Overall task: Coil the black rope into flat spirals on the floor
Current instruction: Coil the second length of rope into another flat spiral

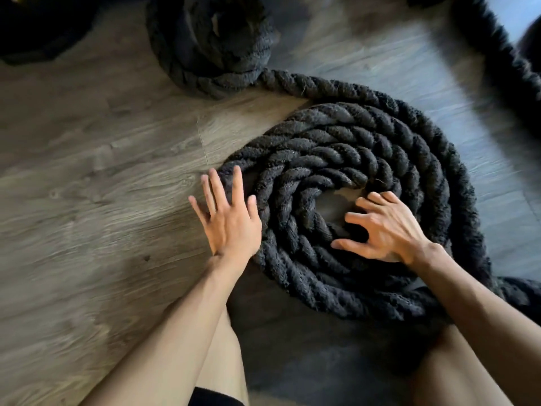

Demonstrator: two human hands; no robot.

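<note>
A thick black twisted rope [366,148] lies in a flat spiral of several turns on the wooden floor [87,186], with a small gap of bare floor at its centre. My left hand [228,218] has straight, spread fingers and touches the spiral's outer left edge. My right hand [383,227] lies over the inner turns by the centre, its fingers spread and slightly bent, holding nothing. From the spiral's top the rope runs up-left to a second, stacked coil [210,45]. Another stretch leaves the spiral at the lower right.
A further length of black rope [497,45] crosses the top right corner. A dark object [38,27] sits at the top left. My bare knees [225,356] are at the bottom, close to the spiral's near edge. Open wooden floor lies to the left.
</note>
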